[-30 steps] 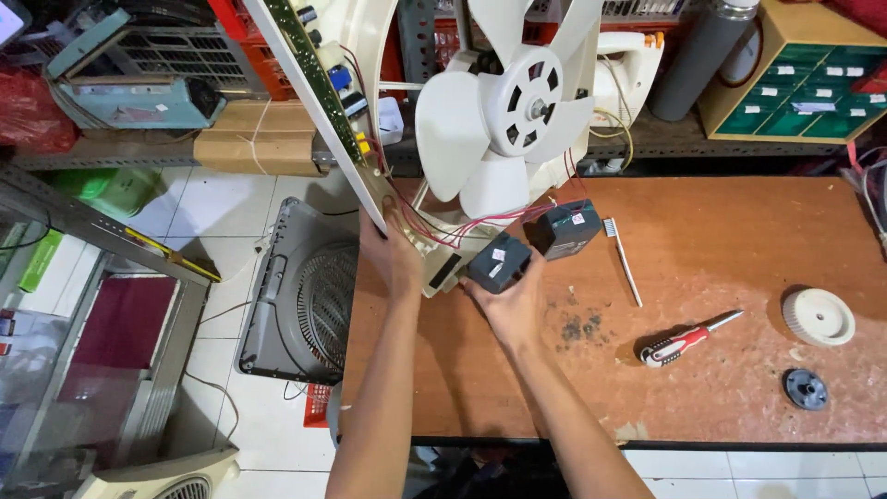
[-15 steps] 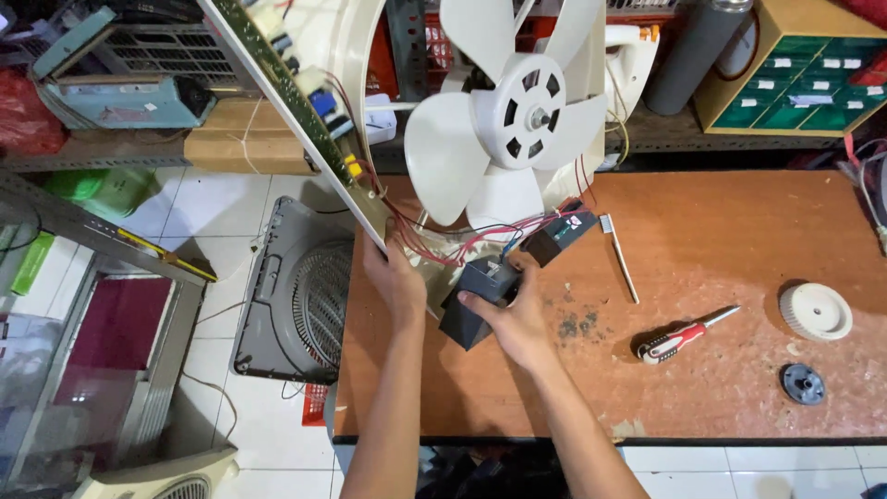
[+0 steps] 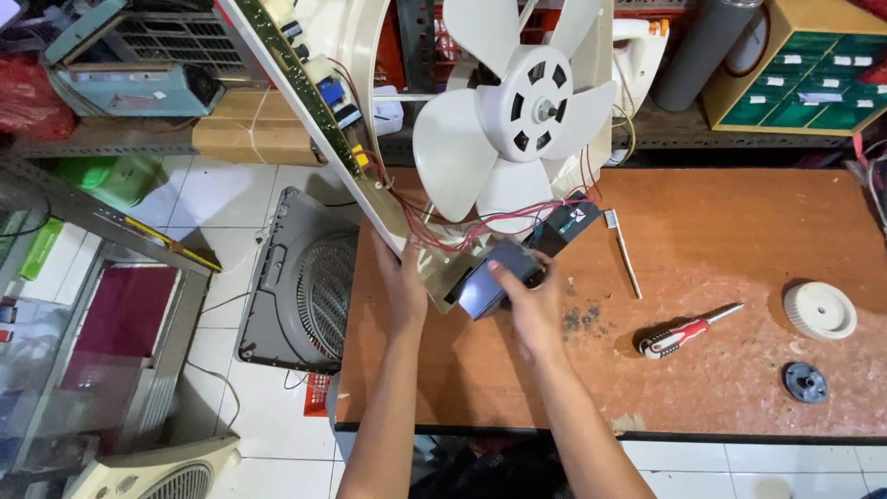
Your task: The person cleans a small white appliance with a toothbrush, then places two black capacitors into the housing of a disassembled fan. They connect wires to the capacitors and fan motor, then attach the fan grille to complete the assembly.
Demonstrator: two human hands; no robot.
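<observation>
Two hands busy: your left hand (image 3: pixel 404 282) grips the fan housing (image 3: pixel 370 199), right hand (image 3: pixel 531 300) clamps the black capacitor (image 3: pixel 494 277).

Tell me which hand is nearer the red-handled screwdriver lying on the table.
Right. The right hand grips a black box just left of the red-handled screwdriver; the left hand holds the fan frame farther left, beyond the right hand.

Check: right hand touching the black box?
Touching. The head view shows the right hand with fingers wrapped over the black box, no gap.
</observation>
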